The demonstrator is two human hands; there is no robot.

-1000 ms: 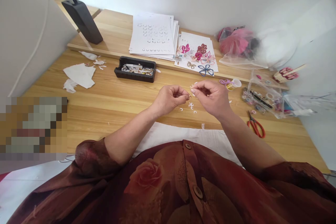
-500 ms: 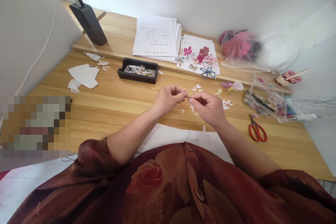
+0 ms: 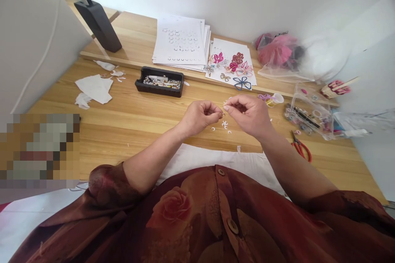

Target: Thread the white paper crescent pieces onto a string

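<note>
My left hand [image 3: 200,118] is raised just above the wooden tabletop [image 3: 138,121], its fingertips pinched around a tiny piece [image 3: 221,114] too small to identify. My right hand [image 3: 248,116] hovers beside it, with thumb and forefinger closed together close to the left fingertips. Whether those right fingers hold anything cannot be seen. Small white curled paper pieces [image 3: 225,124] lie on the table directly below the gap between my hands.
Behind my hands stand a black tray of beads [image 3: 159,93], stacked printed sheets [image 3: 180,39] and a sheet of coloured flower shapes [image 3: 231,68]. To the right lie red-handled scissors [image 3: 300,148] and a clear plastic box [image 3: 308,117]. White paper scraps [image 3: 94,89] lie left.
My right hand has moved up and slightly right, a little farther from my left hand. It now covers the paper pieces at its right. The whole view has shifted slightly with my head.
</note>
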